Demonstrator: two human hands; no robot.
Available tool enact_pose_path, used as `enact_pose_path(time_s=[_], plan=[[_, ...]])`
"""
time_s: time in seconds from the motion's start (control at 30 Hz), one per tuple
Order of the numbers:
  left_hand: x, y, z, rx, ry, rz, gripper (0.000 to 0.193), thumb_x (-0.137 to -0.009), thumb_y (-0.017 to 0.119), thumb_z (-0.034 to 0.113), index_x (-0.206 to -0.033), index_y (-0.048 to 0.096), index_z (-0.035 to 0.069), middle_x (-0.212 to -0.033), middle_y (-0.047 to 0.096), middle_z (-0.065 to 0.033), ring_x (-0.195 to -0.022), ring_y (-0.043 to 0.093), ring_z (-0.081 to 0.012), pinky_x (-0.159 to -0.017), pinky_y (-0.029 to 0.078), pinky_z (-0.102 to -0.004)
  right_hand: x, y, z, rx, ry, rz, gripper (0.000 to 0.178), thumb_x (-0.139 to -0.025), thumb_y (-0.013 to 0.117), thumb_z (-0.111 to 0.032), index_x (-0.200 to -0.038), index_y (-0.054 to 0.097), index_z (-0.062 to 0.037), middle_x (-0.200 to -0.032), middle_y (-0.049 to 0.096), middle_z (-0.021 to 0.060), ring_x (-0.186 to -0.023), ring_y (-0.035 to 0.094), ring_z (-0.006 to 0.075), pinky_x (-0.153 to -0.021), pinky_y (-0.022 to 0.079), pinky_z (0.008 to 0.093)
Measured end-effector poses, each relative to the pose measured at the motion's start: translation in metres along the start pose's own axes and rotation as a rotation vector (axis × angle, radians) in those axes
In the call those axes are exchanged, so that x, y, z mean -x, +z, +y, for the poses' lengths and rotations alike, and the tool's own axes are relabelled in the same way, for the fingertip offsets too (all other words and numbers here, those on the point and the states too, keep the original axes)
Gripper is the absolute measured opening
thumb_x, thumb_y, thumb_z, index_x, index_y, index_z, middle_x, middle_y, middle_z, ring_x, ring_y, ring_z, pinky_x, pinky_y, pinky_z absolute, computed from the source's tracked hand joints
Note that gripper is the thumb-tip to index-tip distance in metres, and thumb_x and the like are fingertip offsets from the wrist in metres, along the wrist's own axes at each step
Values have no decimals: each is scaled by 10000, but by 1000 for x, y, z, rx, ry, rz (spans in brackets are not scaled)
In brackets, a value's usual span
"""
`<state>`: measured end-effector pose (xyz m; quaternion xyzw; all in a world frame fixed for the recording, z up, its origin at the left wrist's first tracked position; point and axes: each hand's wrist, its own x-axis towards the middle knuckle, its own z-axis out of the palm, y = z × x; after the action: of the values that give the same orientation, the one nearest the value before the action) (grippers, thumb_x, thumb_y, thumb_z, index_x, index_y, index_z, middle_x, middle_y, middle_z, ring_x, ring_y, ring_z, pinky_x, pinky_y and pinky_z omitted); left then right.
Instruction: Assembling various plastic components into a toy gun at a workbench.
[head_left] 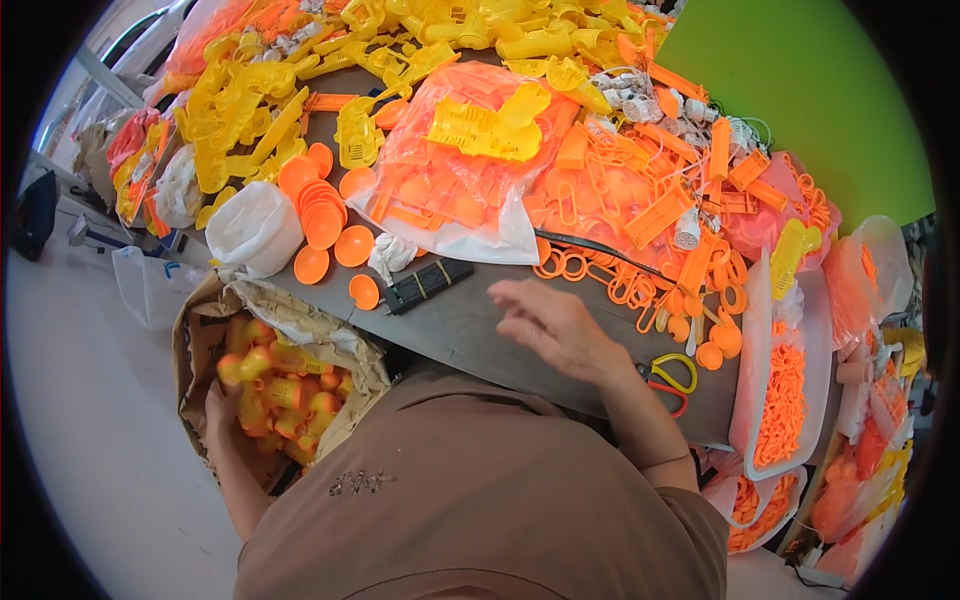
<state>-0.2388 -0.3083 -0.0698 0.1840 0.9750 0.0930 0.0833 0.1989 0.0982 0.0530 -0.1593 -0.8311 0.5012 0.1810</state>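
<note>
My left hand (221, 408) reaches into an open brown paper sack (350, 375) at the left. A blurred yellow-and-orange plastic piece (240, 367) is right at its fingertips; whether the hand grips it cannot be made out. Many similar yellow-and-orange pieces (288, 392) lie inside the sack. Over the dark grey table (470, 320), my right hand (550, 322) is held with its fingers stretched out and nothing in them. Nearest to it are a dark block with bands around it (428, 287) and scissors with yellow and red handles (672, 385).
Orange discs (322, 222) lie beside a white bag (255, 230). Yellow plastic shells (240, 120) heap up at the back. An orange-filled plastic bag (470, 205) and loose orange parts (640, 200) cover the middle. At right stands a clear bin (745, 400) of small orange pieces.
</note>
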Motion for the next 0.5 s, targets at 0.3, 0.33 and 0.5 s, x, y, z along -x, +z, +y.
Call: enact_pose_path(time_s=[0.3, 0.33, 0.5], plan=[[-36, 64, 82, -184, 375, 106, 637, -782, 661, 256, -1326, 399, 54, -1212, 496, -235, -1079, 498, -406, -878, 431, -438, -150, -75, 46, 969, -367, 289, 315, -769, 558, -42, -1083, 539, -31, -1048, 563, 147, -1027, 515, 319, -821, 454, 416], [-40, 71, 83, -201, 308, 100, 644, -790, 645, 255, -1339, 376, 51, -1226, 480, -243, -1078, 493, -410, -873, 432, -450, -164, -77, 51, 1081, -309, 235, 298, -760, 559, -51, -1057, 553, -39, -1045, 561, 140, -1017, 517, 312, -811, 450, 425], [-112, 89, -9, 17, 524, 347, 512, -849, 540, 211, -1271, 419, -53, -1041, 580, -271, -940, 574, -383, -792, 479, -418, -199, -85, 59, 1271, -217, 96, 147, -747, 579, -123, -876, 610, -60, -945, 582, 95, -961, 538, 259, -803, 430, 427]])
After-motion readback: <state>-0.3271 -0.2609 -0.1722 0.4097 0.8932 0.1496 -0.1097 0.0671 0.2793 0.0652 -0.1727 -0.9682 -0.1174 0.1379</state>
